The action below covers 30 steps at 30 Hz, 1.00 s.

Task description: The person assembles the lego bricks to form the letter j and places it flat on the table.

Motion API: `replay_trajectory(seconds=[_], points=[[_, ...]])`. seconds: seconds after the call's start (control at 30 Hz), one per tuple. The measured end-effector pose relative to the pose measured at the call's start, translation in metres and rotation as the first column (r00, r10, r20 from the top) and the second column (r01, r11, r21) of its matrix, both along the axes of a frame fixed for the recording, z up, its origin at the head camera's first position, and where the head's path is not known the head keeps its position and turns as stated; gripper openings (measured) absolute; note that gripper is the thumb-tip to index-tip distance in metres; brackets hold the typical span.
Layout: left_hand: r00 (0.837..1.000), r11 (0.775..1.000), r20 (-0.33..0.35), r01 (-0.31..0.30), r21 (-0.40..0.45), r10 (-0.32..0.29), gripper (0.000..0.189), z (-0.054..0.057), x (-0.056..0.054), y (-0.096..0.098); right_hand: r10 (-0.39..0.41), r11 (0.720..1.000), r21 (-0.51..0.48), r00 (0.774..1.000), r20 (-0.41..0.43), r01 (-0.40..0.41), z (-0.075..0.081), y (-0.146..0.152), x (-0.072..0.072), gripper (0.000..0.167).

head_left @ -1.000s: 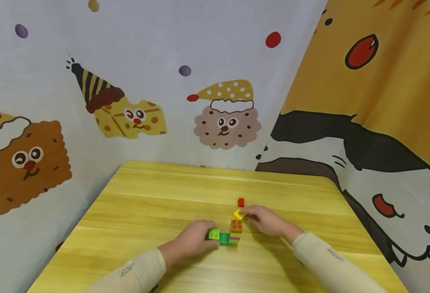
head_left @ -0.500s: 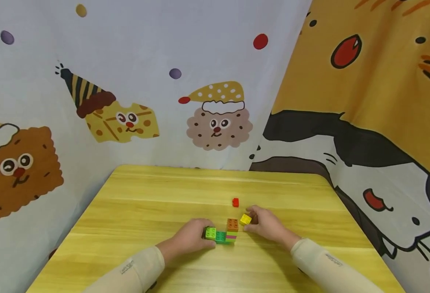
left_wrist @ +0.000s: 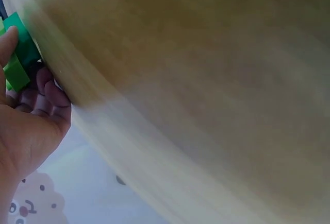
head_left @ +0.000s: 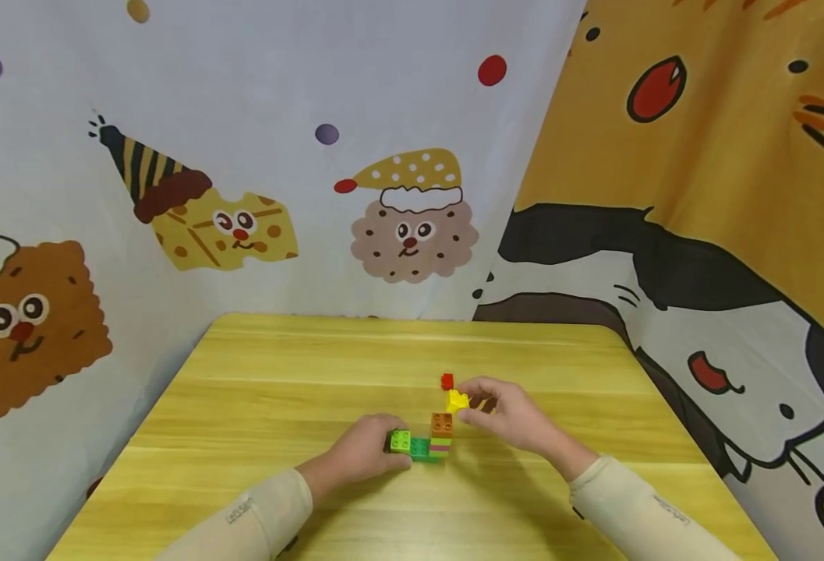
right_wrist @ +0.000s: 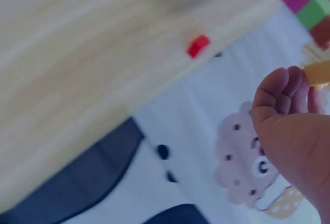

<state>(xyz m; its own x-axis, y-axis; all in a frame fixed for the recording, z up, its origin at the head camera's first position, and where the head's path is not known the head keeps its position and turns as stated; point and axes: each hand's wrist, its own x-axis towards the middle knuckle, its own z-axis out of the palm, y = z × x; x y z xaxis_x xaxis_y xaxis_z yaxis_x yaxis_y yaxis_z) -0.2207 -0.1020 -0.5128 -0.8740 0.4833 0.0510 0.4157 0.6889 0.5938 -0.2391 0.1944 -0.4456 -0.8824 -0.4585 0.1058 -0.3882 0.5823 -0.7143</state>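
Note:
My left hand [head_left: 360,448] grips the lime-green end of a toy-brick build [head_left: 420,448]. The build has a dark green base and a taller stack at its right end, with lime and pink layers under an orange brick [head_left: 442,423]. In the left wrist view, my thumb and curled fingers hold its green bricks [left_wrist: 17,74]. My right hand [head_left: 510,413] pinches a yellow toy brick [head_left: 457,401] just behind and to the right of the orange brick, apart from it. The right wrist view shows only part of this yellow brick [right_wrist: 317,73] at its edge.
A small red brick [head_left: 447,382] lies on the wooden table [head_left: 299,382], behind the yellow one. Cloth with cartoon prints [head_left: 412,234] hangs beyond the table's back edge and along its sides.
My right hand brought the yellow brick toward me, then moved it back and left, turning it to a different tilt. The left hand keeps its grip on the build. The head view shifted slightly.

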Motion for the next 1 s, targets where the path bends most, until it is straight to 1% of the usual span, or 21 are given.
replay_trajectory(seconds=[0.1,0.2,0.43,0.73,0.8,0.87,0.93,1.0], points=[[1.0,1.0,-0.002,-0.003,0.003,0.003,0.045,0.001,0.0,-0.001,0.086,0.995,0.046,0.995,-0.046,-0.084,0.008,-0.01,0.005,0.04],[1.0,1.0,0.001,-0.004,0.002,0.004,0.044,0.002,0.0,-0.001,0.13,0.988,0.094,0.987,-0.09,-0.122,0.01,-0.017,0.008,0.039],[1.0,1.0,-0.005,-0.005,-0.002,0.005,0.042,0.0,-0.001,0.0,0.158,0.98,0.147,0.97,-0.184,-0.132,0.01,-0.02,0.012,0.037],[1.0,1.0,-0.017,-0.005,-0.013,0.005,0.042,-0.002,-0.002,0.0,0.184,0.974,0.179,0.95,-0.253,-0.14,0.012,-0.021,0.016,0.041],[1.0,1.0,-0.015,-0.003,-0.013,0.002,0.041,-0.002,-0.002,0.0,0.184,0.974,0.172,0.952,-0.243,-0.145,0.012,-0.021,0.016,0.043],[1.0,1.0,-0.014,0.0,-0.011,0.0,0.041,-0.002,-0.002,0.0,0.173,0.979,0.14,0.964,-0.204,-0.146,0.011,-0.021,0.016,0.046],[1.0,1.0,-0.014,0.004,-0.009,-0.004,0.041,-0.001,-0.002,0.0,0.141,0.989,0.062,0.983,-0.116,-0.135,0.009,-0.021,0.016,0.047],[1.0,1.0,-0.013,0.004,-0.008,-0.004,0.041,0.0,-0.001,0.0,0.1,0.994,-0.046,0.995,0.001,-0.1,0.006,-0.021,0.017,0.047]])
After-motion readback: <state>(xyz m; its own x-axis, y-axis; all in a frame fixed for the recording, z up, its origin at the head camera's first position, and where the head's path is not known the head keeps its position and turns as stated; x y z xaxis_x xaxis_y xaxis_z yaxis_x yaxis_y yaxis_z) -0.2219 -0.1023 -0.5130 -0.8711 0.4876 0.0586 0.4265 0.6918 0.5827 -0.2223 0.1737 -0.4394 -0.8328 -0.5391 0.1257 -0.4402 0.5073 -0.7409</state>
